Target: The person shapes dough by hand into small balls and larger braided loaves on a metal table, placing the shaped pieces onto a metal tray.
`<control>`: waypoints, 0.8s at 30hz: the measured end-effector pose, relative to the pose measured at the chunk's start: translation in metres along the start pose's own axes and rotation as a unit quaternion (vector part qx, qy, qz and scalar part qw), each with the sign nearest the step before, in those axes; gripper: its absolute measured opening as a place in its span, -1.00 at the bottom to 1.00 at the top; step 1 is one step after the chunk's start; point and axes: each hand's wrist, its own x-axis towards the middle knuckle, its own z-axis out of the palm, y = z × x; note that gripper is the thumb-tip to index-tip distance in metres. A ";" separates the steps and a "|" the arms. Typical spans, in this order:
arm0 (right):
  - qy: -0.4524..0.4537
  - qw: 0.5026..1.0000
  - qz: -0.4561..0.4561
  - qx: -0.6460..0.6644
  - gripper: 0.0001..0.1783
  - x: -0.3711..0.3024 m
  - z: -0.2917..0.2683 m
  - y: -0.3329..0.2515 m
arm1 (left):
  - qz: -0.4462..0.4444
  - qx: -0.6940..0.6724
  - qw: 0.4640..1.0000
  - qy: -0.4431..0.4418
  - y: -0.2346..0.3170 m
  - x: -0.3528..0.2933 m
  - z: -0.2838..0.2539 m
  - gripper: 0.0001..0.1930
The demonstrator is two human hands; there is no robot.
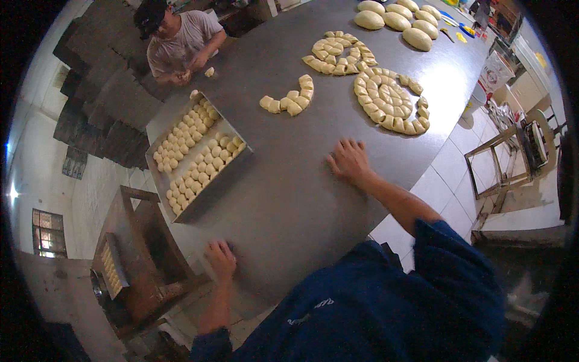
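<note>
Right hand is palm down at the grey bench, fingers loosely spread and released as far as I can see, no dough showing in them; can't see under the palm though; left hand is at the near left edge of the bench, a bit blurry, fingers looking bent, so I honestly can't tell if they're clenched or on something; the dough closest to the right hand is a fat cut dough spiral, lying on the bench just past the fingers, toward the far right; beyond it there's a second dough spiral, and off to its left a short curved dough strip, also cut into chunks; the nearest stuff to the left hand is a metal tray up along the left side of the bench, with dough balls packed in two blocks and a bare strip between them; big smooth dough ovals sit bunched at the far end; a co-worker in a dark cap stands across the far left side, with a small dough lump on the bench beside them
</note>
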 end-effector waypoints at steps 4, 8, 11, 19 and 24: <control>0.118 0.990 -0.015 -0.078 -0.57 0.012 0.050 -0.018 | -0.028 -0.092 0.995 -0.036 0.054 -0.008 0.010 -0.78; -0.080 0.994 -0.077 0.007 -0.60 -0.031 -0.001 -0.006 | 0.095 -0.049 0.991 0.078 0.011 -0.050 0.002 -0.75; -0.067 0.997 -0.026 0.001 -0.65 0.013 -0.003 0.005 | -0.005 0.009 0.999 -0.040 0.016 -0.015 -0.005 -0.72; -0.152 0.984 -0.083 -0.045 -0.69 -0.044 0.000 -0.001 | 0.040 -0.051 0.998 0.011 -0.028 -0.054 0.013 -0.72; -0.024 0.999 0.024 -0.037 -0.75 0.003 0.070 0.011 | -0.069 -0.103 0.991 0.051 0.051 0.073 0.035 -0.77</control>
